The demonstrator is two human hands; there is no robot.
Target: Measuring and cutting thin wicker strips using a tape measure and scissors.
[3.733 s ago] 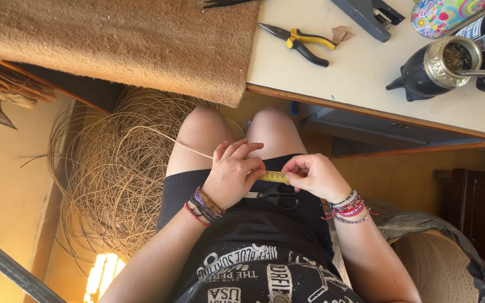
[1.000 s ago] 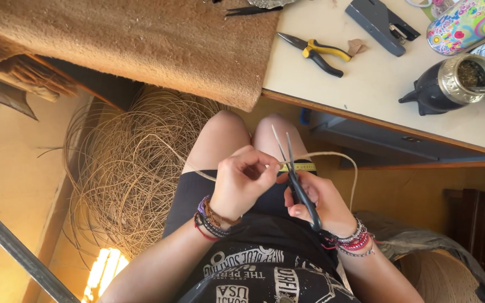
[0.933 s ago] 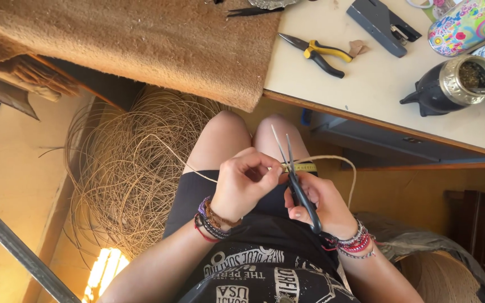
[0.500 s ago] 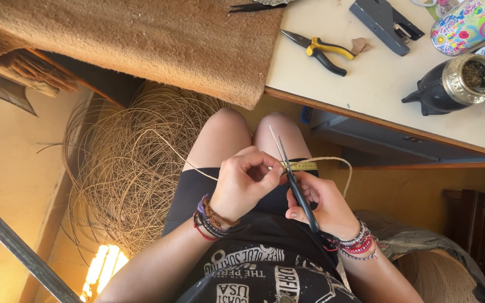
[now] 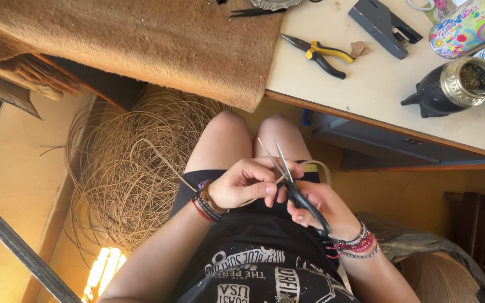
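Person seated, view looks down at lap. Left hand fingers closed in a pinch on a thin cane strand, held over the thighs just above the shorts hem. Strand runs from the pinch out to the person's left, toward the big loose coil of cane on the floor beside the left leg.

Right hand fingers closed through the handles of black scissors. Blades parted, tips pointing up toward the knees, crossing the strand right beside the left fingertips (can't tell whether the blades actually touch the strand). A yellow tape measure lies across the right thigh just behind the scissors, with a pale loop of strand curving past it.

Both wrists carry stacked bead bracelets.

Desk sits beyond the knees, well apart from the hands. On it: pliers with yellow-and-black handles, grey stapler, floral-patterned tumbler, dark gourd cup with metal rim and a metal straw in it. Brown woven mat drapes over the desk's left part and hangs over the edge above the coil. Second woven basket shape at bottom right, partly out of frame
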